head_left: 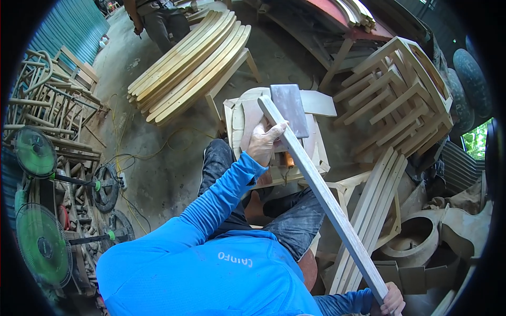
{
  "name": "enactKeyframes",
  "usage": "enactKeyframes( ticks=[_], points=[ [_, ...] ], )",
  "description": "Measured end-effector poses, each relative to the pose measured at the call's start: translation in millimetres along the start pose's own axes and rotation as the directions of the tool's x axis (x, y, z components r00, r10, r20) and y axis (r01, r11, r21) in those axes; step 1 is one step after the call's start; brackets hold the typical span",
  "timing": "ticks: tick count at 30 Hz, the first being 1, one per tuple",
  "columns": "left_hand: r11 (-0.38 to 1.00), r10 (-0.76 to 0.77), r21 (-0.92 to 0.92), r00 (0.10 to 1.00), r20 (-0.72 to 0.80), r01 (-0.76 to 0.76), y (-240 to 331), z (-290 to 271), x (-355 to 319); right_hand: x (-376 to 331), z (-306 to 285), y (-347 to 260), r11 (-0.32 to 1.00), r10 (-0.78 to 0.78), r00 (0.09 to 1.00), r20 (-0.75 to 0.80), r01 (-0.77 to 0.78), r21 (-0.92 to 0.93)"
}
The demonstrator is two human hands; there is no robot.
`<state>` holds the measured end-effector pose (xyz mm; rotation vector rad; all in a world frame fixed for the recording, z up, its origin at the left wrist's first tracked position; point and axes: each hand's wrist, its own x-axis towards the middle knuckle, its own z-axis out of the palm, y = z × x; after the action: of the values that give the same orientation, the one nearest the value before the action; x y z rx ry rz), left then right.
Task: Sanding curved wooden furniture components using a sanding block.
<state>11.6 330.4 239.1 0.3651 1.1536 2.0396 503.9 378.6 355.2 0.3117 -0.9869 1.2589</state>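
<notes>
A long, straight wooden bar point(327, 195) slants from the middle of the head view down to the lower right. Near its far end my left hand point(262, 141) grips it, thumb over the top and fingers partly hidden. My right hand point(391, 301) is closed around the near end, at the lower right. Just beyond my left hand, a grey, flat rectangular slab point(291, 108) lies on a low stand of pale wooden pieces point(316, 145). The bar's far end overlaps the slab's left edge; whether they touch I cannot tell. An orange part point(289, 159) shows below the slab.
Curved slats point(190, 63) are stacked at the upper left, near a standing person point(163, 23). Wooden frames point(400, 95) pile up on the right, with straight bars point(369, 216) below them. Green fans point(42, 242) stand at left; a yellow cord point(118, 142) crosses the floor.
</notes>
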Motion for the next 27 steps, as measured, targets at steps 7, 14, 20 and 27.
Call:
enactKeyframes(
  ticks=[7, 14, 20, 27],
  points=[
    [0.712, 0.277, 0.669, 0.961, 0.011, -0.213, -31.4, 17.8, 39.9, 6.8, 28.7, 14.4, 0.987, 0.159, 0.981, -0.113, -0.155, 0.04],
    [0.012, 0.309, 0.813, 0.775, 0.551, -0.582, -28.8, 36.9, 68.7, 17.0, 63.5, 54.8, 0.972, 0.14, 0.989, 0.049, -0.128, -0.197],
    [-0.087, 0.323, 0.648, 0.594, 0.737, -0.757, -54.8, 20.0, 107.9, 24.1, 92.7, 87.2, 0.939, 0.064, 0.992, 0.11, -0.023, -0.344],
    [0.208, 0.552, 0.739, 0.701, 0.452, -0.641, -58.0, 51.4, 89.3, 189.0, 153.6, 78.2, 0.816, 0.275, 0.933, 0.233, -0.098, -0.57]
  ],
)
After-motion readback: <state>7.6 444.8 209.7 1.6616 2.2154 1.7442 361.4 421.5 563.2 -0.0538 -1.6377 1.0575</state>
